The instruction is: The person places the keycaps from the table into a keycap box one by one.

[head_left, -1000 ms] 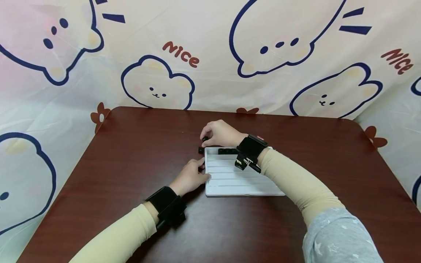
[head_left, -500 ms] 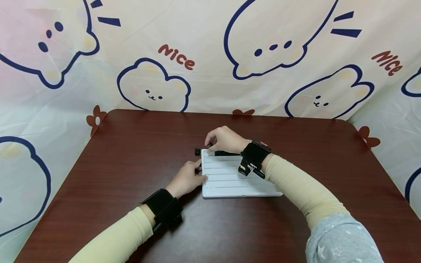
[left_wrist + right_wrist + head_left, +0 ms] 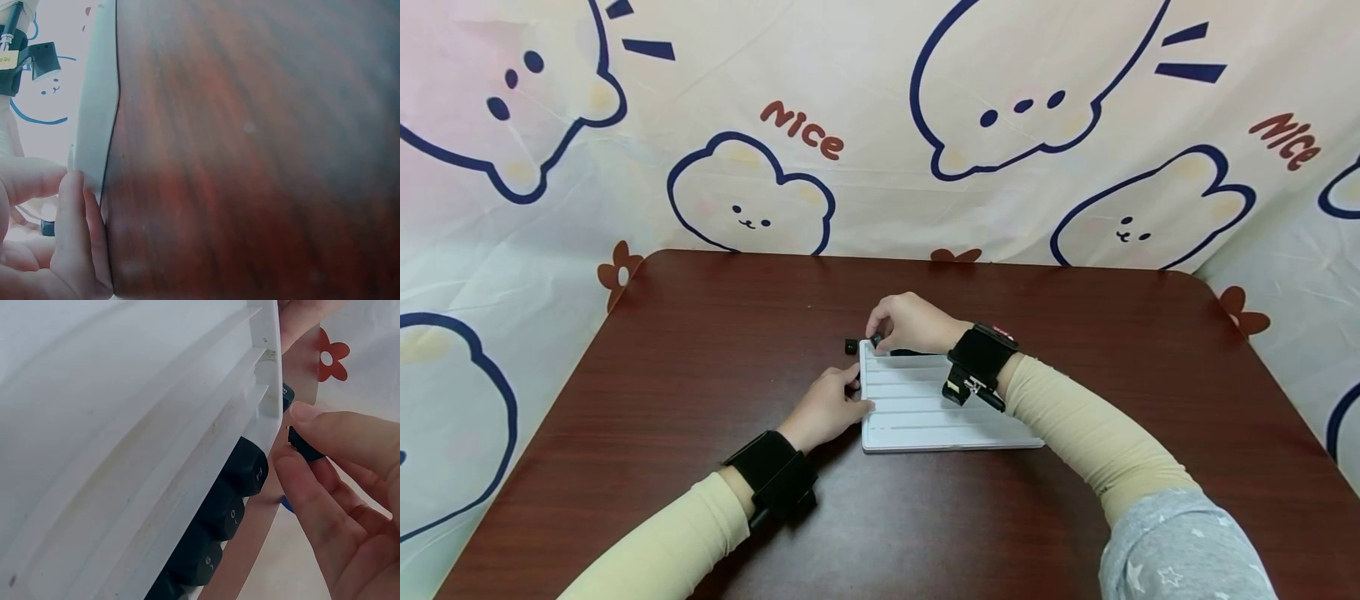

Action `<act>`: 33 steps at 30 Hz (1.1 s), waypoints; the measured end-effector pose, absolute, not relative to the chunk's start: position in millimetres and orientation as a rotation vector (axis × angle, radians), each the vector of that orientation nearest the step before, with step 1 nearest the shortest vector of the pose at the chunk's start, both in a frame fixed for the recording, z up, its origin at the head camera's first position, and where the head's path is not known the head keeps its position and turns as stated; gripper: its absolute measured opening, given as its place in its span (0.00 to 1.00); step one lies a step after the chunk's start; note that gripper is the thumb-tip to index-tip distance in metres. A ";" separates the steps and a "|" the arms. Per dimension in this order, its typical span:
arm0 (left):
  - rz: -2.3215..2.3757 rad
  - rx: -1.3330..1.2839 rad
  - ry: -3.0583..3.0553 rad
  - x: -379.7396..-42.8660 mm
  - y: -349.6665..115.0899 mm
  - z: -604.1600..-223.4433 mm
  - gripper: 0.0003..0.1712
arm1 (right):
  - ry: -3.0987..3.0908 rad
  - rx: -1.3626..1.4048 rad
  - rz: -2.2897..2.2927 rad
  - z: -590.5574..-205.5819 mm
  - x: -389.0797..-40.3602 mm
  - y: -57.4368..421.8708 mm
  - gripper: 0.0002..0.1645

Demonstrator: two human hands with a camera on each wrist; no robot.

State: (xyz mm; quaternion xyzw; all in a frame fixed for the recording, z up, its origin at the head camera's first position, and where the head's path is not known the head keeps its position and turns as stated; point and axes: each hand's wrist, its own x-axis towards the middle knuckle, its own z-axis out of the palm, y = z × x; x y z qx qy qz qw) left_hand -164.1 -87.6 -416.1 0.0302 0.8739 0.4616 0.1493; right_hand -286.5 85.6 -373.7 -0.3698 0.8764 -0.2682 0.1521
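Note:
A white ridged tray (image 3: 951, 408) lies on the table. Along its back slot stand several black keycaps (image 3: 247, 465) in a row, small white legends on them; in the head view my right hand hides most of the row. Over the tray's back left corner my right hand (image 3: 917, 323) pinches another black keycap (image 3: 304, 445) between thumb and fingers. My left hand (image 3: 826, 407) grips the tray's left edge, thumb on the rim and fingers at the side. A loose keycap (image 3: 851, 347) rests on the table just outside that corner.
The brown table (image 3: 737, 333) spreads around the tray. Behind it hangs a pale curtain (image 3: 880, 192) with cartoon bears. Black straps with cameras (image 3: 981, 358) sit on both wrists.
My right hand has carried the keycap from beyond the tray's left corner slightly right and down over it. The left hand stays on the edge. The head view has shifted a little.

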 end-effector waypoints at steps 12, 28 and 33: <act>1.353 0.112 2.502 -165.5 -87.7 -418.1 0.41 | 2.566 -1.097 -0.660 -377.3 -286.3 83.2 0.09; 1.355 0.097 2.491 -166.1 -87.4 -418.2 0.41 | 2.578 -1.042 -0.563 -378.5 -283.2 88.0 0.09; 1.347 0.103 2.504 -166.2 -87.6 -417.9 0.41 | 2.582 -1.058 -0.559 -379.9 -284.0 89.8 0.08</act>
